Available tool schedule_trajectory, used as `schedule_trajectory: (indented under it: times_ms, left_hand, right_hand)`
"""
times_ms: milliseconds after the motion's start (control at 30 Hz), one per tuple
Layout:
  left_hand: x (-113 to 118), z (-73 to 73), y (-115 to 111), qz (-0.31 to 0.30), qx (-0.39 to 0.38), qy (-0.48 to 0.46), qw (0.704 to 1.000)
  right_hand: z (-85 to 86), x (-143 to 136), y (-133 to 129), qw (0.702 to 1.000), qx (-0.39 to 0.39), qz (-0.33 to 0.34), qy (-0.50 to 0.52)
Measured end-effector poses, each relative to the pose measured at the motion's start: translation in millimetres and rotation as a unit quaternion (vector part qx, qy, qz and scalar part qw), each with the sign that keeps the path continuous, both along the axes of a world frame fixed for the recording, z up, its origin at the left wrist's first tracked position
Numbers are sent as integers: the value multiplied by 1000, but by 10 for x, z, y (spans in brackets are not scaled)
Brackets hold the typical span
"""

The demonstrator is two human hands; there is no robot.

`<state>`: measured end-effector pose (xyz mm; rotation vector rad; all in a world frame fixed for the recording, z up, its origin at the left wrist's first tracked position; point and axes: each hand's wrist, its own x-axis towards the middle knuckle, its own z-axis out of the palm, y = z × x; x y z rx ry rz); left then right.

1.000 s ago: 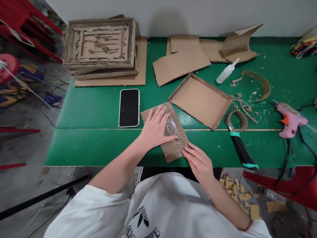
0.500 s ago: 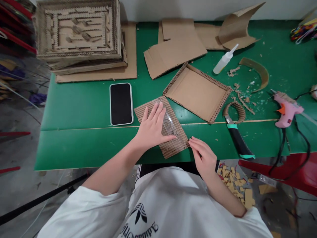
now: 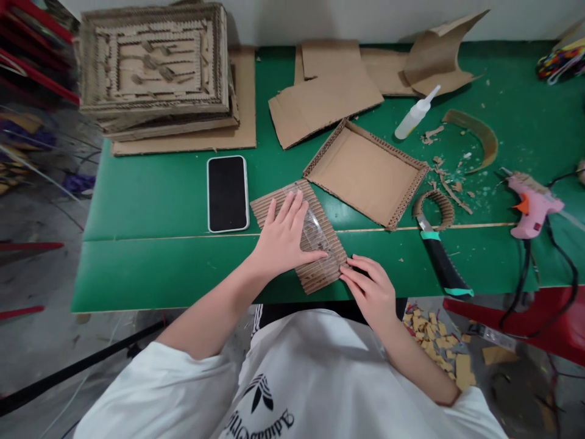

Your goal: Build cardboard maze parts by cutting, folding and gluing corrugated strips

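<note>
A piece of corrugated cardboard (image 3: 266,204) lies tilted near the table's front edge, with a clear ruler (image 3: 314,227) flat across it. My left hand (image 3: 282,238) is spread over the ruler and the cardboard, fingers apart and pressing down. At the cardboard's lower right corner is my right hand (image 3: 371,286), its fingertips touching the edge near the ruler's end. Whether those fingers pinch anything is too small to tell. A shallow cardboard tray (image 3: 365,171) sits just behind, its near left corner close to the corrugated piece.
A phone (image 3: 227,194) lies to the left, below stacked cardboard frames (image 3: 159,73). Cardboard sheets (image 3: 324,103) and a glue bottle (image 3: 414,119) are at the back. On the right are a cardboard ring (image 3: 445,207), a knife (image 3: 441,259), and a pink glue gun (image 3: 532,204).
My right hand has shifted slightly left along the cardboard's corner, its fingers now a little more spread. The whole view has moved slightly. My left hand stays on the ruler.
</note>
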<state>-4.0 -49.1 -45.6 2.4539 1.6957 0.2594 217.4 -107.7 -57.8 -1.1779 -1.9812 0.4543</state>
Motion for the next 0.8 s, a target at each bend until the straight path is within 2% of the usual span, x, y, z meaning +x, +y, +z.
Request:
schedule_trajectory:
  times_ms: [467, 633, 700, 800]
  left_hand:
    - [3, 14, 7, 6, -8, -4, 1000]
    - [5, 16, 8, 8, -13, 3, 1000]
    - [5, 21, 9, 8, -20, 5, 1000]
    - [4, 26, 8, 7, -26, 3, 1000]
  right_hand:
    - [6, -21, -2, 999, 6, -8, -34]
    - [95, 93, -9, 999, 2, 26, -36]
    - [160, 274, -13, 998, 19, -6, -52]
    - [225, 645, 0, 981, 60, -156, -101]
